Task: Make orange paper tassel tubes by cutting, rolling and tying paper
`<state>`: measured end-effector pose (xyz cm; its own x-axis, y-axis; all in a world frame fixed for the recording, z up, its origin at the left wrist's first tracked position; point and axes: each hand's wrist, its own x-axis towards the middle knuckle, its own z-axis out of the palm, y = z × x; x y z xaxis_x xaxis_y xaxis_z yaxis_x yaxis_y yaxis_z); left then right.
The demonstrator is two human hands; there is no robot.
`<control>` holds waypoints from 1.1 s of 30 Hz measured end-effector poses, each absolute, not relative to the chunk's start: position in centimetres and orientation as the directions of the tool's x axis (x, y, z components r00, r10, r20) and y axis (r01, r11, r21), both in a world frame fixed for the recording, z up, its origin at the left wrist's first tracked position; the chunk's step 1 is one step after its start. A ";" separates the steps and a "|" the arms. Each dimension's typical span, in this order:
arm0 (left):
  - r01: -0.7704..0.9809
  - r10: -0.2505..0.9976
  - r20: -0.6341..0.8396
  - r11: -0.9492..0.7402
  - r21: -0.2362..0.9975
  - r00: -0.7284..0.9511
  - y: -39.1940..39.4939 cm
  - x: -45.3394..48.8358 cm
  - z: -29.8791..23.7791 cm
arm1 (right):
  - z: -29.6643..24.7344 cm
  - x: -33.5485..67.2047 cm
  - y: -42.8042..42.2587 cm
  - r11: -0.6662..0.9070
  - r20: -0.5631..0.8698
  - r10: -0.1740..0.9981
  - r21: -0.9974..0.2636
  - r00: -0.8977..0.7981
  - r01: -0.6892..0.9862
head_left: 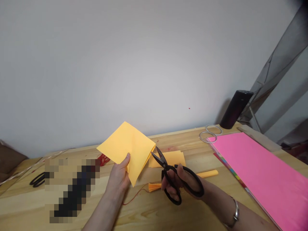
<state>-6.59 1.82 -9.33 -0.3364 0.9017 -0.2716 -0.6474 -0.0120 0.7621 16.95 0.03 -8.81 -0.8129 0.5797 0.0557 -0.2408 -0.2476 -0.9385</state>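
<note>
My left hand (pixel 121 171) grips a folded sheet of yellow paper (pixel 130 144) by its lower part, thumb on the front face. The sheet is held up above the table, its folded layers showing at the right edge. In my right hand (pixel 175 179) is a pair of black-handled scissors (pixel 166 165), blades apart. Their tips are close to the paper's right corner; I cannot tell whether they touch it. Below lie a folded yellow piece (pixel 179 158), a pleated yellow piece (pixel 154 187) with red thread (pixel 136 195), and a yellow strip (pixel 208 173), partly behind my right hand.
A pink sheet (pixel 260 173) tops a stack of coloured paper on the right. Two clear rings (pixel 208 137) and a black cylinder (pixel 235 110) stand at the back right. Red thread (pixel 103 159) and black handles (pixel 38 179) lie left, beside a blurred-out patch. A wall rises behind the table.
</note>
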 end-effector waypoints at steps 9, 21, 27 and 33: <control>-0.626 0.923 -0.232 -0.013 0.780 -0.307 1.2 -5.7 -9.1 | -8.8 16.8 0.5 -0.331 0.082 0.622 -0.874 -0.779 -0.355; -0.597 0.928 -0.160 -0.078 0.798 -0.336 1.3 -5.3 -9.2 | -8.9 16.8 0.4 -0.382 0.093 0.617 -0.833 -0.781 -0.401; -0.574 0.923 -0.167 -0.068 0.816 -0.347 1.4 -5.6 -9.4 | -8.9 17.0 0.5 -0.364 0.121 0.623 -0.829 -0.773 -0.424; -0.571 0.923 -0.172 -0.061 0.819 -0.345 1.6 -5.6 -9.5 | -8.5 16.8 0.5 -0.353 0.110 0.641 -0.837 -0.760 -0.419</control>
